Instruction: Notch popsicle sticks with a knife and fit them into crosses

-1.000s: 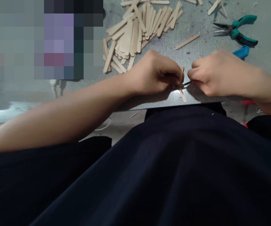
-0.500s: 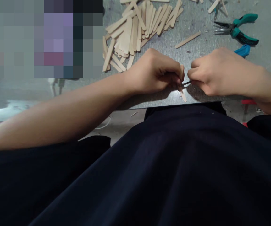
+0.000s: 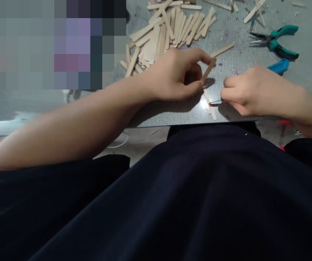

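My left hand (image 3: 179, 76) pinches a wooden craft stick (image 3: 209, 69) by its ends, index finger at the top and thumb at the bottom. The upper end of this stick has a small dark spot. Below the thumb, a second craft stick (image 3: 211, 108) slants toward the table's near edge; whether the two are joined I cannot tell. My right hand (image 3: 245, 90) is closed on a thin dark pointed tool (image 3: 216, 102), its tip over the lower stick. The rest of that tool is hidden in the fingers.
A heap of craft sticks (image 3: 156, 40) spreads beyond my left hand, and a single loose stick (image 3: 225, 49) lies near it. Green-handled needle-nose pliers (image 3: 274, 40) and a blue-handled tool (image 3: 281, 67) lie beyond my right hand on the grey table (image 3: 161, 116).
My left fingers have spread, bringing the upper stick into clear view. The right hand has drawn slightly right and down with its thin tool. The camera view has shifted a little.
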Motion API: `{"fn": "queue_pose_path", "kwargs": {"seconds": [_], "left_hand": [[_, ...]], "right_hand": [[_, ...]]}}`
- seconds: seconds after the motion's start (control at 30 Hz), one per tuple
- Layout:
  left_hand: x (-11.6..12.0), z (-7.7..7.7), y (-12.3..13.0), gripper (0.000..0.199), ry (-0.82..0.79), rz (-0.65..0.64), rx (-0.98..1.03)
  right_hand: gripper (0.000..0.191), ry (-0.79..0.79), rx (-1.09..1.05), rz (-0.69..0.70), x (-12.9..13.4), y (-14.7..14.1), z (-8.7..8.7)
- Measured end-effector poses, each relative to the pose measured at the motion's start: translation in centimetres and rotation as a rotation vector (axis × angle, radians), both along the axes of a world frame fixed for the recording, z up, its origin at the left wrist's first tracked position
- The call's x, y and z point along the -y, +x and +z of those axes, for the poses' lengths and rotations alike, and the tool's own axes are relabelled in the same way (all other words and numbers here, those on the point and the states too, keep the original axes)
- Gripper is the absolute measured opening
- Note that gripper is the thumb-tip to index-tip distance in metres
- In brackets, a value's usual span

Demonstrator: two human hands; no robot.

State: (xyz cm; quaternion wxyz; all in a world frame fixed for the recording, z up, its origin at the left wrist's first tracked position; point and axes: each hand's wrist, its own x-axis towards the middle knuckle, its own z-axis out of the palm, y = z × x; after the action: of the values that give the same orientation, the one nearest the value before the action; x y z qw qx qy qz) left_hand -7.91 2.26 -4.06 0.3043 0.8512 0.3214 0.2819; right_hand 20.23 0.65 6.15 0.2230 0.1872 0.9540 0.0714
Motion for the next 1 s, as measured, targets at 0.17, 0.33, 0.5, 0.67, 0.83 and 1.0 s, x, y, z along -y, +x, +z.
{"fn": "queue_pose_path", "kwargs": {"seconds": [0.17,0.33,0.5,0.67,0.83,1.0], "left_hand": [[0.7,0.0,0.6,0.028,0.18,-0.069,-0.144],[0.9,-0.8,1.1,0.007,0.096,0.006,-0.044],[0.4,-1.7,1.5,0.004,0.08,-0.005,0.001],[0.1,-1.5,2.3,0.006,0.054,-0.064,0.004],[-0.4,-0.6,2.6,0.012,0.037,-0.171,-0.029],[-0.7,0.1,3.0,0.015,-0.034,-0.209,-0.008]], "right_hand": [[0.025,-0.087,-0.207,0.046,-0.6,1.1,-1.1],[0.028,-0.033,-0.14,0.044,-0.6,1.2,-1.2],[0.026,-0.053,-0.162,0.032,-0.7,1.3,-1.4],[0.023,-0.074,-0.156,0.039,-0.8,1.7,-1.6],[0.024,-0.013,-0.178,0.14,-1.0,2.1,-1.9],[0.025,0.075,-0.194,0.225,-1.7,2.5,-2.8]]}}
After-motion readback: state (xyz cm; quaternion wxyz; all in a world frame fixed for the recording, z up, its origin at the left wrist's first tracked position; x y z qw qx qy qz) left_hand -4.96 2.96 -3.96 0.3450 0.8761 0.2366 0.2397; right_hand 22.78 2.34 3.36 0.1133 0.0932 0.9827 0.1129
